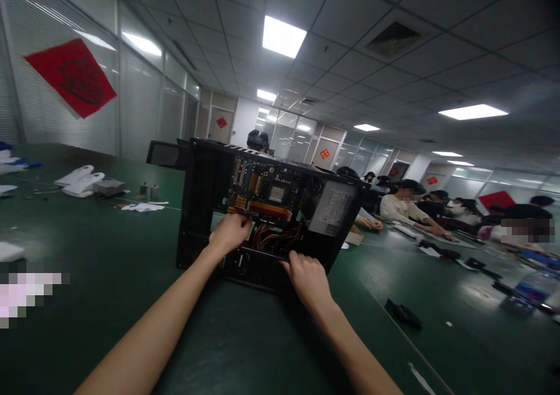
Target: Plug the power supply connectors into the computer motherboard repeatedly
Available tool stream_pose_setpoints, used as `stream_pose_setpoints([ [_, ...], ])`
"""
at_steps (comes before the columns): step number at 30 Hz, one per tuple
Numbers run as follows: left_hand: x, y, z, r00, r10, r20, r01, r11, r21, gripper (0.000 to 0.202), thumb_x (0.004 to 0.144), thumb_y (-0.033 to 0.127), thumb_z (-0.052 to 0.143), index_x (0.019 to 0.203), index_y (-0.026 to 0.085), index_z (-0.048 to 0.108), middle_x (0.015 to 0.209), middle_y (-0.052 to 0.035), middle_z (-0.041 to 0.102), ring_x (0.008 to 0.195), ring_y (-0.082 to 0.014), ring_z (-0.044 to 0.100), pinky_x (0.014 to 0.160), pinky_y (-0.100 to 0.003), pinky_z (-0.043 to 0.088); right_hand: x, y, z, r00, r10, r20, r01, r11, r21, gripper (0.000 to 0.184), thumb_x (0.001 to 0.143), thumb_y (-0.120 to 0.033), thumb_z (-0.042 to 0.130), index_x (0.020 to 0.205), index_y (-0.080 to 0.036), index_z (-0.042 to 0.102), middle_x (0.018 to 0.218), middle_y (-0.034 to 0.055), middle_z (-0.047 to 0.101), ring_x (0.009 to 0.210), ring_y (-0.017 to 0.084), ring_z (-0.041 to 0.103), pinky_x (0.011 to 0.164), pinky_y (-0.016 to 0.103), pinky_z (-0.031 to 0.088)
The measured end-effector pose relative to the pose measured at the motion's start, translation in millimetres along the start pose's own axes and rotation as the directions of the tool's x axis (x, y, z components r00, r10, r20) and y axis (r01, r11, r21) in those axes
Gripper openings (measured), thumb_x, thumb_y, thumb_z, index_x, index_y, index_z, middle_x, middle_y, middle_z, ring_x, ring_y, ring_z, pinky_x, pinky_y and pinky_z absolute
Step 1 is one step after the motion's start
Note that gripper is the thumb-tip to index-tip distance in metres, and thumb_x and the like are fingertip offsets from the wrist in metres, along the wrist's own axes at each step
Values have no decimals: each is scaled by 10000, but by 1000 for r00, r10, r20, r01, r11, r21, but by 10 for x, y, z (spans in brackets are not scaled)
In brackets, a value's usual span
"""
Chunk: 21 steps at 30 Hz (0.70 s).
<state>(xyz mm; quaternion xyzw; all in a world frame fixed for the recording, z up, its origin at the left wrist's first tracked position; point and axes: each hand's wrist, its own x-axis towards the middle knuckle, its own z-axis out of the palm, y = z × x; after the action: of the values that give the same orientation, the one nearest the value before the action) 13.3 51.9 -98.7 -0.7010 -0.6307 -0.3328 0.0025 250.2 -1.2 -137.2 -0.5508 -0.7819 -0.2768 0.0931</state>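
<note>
A black computer case [201,208] stands open on the green table [109,266], its motherboard [265,192] and silver power supply [333,208] facing me. My left hand [230,233] reaches inside, fingers curled at the lower edge of the motherboard above a bundle of red and orange cables [275,234]. What its fingertips hold is hidden. My right hand [308,278] is closed over the case's near bottom edge, thumb side up.
White objects [81,182], small jars [149,191] and paper scraps [142,206] lie at the far left. A dark cloth [403,313] lies to the right. Several people sit working along the right side of the table [406,208]. Glass partitions with red paper decorations [72,77] line the left.
</note>
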Motion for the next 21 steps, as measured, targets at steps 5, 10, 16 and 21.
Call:
stream_pose_setpoints([
  [5,179,-297,-117,999,35,-30,-37,996,-81,481,930,470,380,731,187,714,691,-83,694,616,-189,613,550,-280,353,-48,-409,-265,996,-15,91,12,999,37,260,1009,-321,375,988,-147,568,775,121,649,697,230,671,583,288,464],
  [10,273,-606,-197,992,79,-101,-89,991,-100,496,919,469,385,607,161,619,500,-11,526,464,-110,384,497,-274,249,-4,-1006,-557,979,42,200,-61,994,87,366,932,-104,372,1275,-77,498,834,201,661,678,265,689,534,326,503],
  [16,191,-634,-296,977,179,-119,-191,976,-105,396,914,437,416,703,163,608,607,-13,589,532,-113,449,549,-258,314,106,-1470,-769,937,100,335,-163,973,164,414,888,-68,346,1255,-18,531,809,259,654,631,291,670,456,333,474],
  [21,35,-209,-214,968,251,9,-246,953,-178,266,858,426,550,926,169,553,801,-53,659,696,-190,598,625,-284,423,34,-1461,-777,963,75,261,-132,969,208,389,890,-58,350,1219,-52,557,802,237,652,619,282,659,457,327,478],
])
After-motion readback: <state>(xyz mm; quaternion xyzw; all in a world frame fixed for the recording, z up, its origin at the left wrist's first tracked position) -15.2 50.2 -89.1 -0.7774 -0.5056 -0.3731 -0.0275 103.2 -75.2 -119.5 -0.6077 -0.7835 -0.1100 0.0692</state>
